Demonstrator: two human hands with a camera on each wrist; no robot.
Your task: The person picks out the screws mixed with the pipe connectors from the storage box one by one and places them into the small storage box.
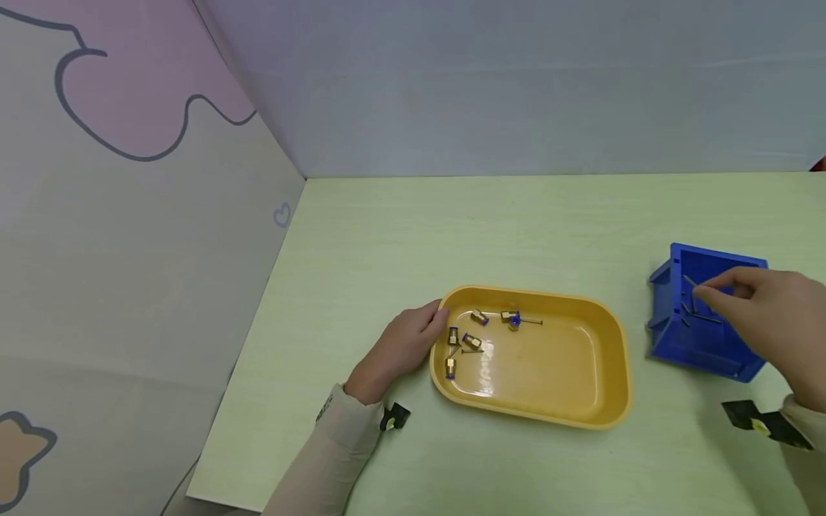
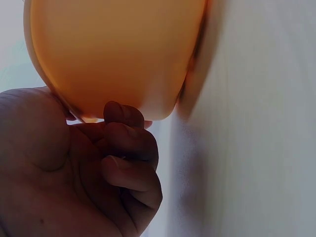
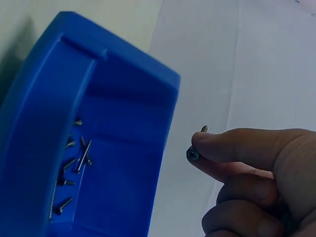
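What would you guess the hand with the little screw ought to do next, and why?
Probably carry it left and set it in the yellow tray. The right hand pinches a screw above the blue bin, the left hand grips the tray's edge, and brass fittings and a few screws already lie inside.

Right wrist view: we see our right hand (image 3: 256,182) at lower right, thumb and forefinger pinching a small screw (image 3: 193,154). Its cross-slotted head faces the camera; the tip pokes out above the thumb. Remaining fingers (image 3: 242,190) curl beneath. To the left sits a blue bin (image 3: 128,163), open side toward us, apart from the hand. Inside, along its left wall, we count several dark screws (image 3: 74,163) lying loose at mixed angles, some overlapping. Pale surface (image 3: 207,59) behind the bin and hand.
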